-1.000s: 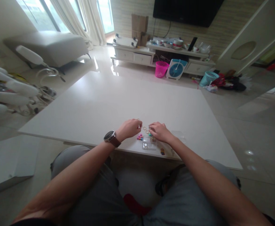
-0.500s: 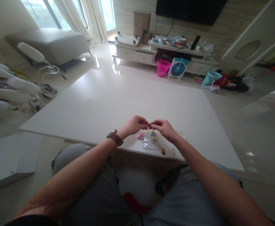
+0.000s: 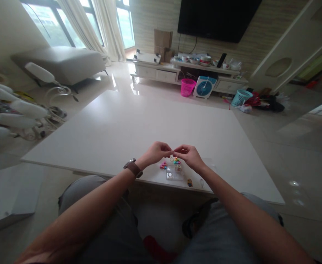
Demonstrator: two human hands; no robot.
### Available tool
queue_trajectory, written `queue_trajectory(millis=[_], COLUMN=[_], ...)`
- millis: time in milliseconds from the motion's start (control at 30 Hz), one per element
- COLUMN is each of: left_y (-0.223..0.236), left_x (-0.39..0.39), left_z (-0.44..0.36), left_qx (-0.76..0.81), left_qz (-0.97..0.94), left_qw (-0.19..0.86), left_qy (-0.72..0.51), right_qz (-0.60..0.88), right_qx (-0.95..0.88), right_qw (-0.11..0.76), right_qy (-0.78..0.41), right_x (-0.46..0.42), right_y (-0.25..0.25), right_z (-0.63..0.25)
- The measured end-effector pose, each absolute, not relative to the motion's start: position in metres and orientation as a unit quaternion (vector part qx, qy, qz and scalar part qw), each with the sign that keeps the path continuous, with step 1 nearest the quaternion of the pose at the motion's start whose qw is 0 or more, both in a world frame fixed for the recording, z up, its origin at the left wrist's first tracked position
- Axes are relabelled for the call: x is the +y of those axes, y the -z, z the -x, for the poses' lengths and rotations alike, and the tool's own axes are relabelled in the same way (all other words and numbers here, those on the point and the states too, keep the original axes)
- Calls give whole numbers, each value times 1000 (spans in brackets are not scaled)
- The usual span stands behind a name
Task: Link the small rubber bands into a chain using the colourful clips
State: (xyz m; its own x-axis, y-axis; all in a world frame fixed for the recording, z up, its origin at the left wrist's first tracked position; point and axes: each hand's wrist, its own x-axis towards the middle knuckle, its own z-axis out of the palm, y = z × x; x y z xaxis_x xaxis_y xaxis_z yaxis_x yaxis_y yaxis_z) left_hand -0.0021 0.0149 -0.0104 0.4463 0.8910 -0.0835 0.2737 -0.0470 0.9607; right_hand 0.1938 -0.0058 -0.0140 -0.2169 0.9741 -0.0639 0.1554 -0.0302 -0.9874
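Above the near edge of the white table [image 3: 127,132], my left hand [image 3: 159,151] and my right hand [image 3: 190,156] meet fingertip to fingertip. Both are closed in a pinch around something too small to make out. Just below them lie a pale ring-shaped piece [image 3: 172,159] and a cluster of bright multicoloured pieces [image 3: 177,161]. Pink and blue pieces [image 3: 163,165] sit to the left. A clear compartment box [image 3: 174,177] holds a few small round items. Right of it are a small yellow and blue figure [image 3: 190,182] and a small clear or silvery piece [image 3: 202,182].
Beyond the table stands a low white cabinet [image 3: 155,73] with dishes on top. In front of it are a pink basket [image 3: 187,88], a blue and white fan [image 3: 205,87] and a light blue basket [image 3: 241,98]. White-padded metal furniture [image 3: 20,110] is at the left.
The view has tilted up a little, so the scene sits lower. My hands stay pinched together over the same spot, with only slight finger movement.
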Motion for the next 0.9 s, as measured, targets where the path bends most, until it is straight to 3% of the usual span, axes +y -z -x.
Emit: queue_trajectory(millis=[300, 533, 667, 900], left_y=[7, 8, 11, 6], left_x=[16, 17, 21, 23], left_z=[-1, 2, 7, 11], left_qx=[430, 425, 460, 504], left_qz=[-613, -648, -682, -714], left_qw=[601, 582, 519, 416], left_qy=[-281, -246, -234, -251], right_qz=[478, 479, 486, 367], right_qx=[-589, -630, -719, -886], right_qw=[400, 373, 313, 103], right_qy=[-514, -484, -386, -262], right_x=[-9, -9, -14, -25], right_y=[9, 13, 10, 17], right_z=[-191, -194, -194, -192])
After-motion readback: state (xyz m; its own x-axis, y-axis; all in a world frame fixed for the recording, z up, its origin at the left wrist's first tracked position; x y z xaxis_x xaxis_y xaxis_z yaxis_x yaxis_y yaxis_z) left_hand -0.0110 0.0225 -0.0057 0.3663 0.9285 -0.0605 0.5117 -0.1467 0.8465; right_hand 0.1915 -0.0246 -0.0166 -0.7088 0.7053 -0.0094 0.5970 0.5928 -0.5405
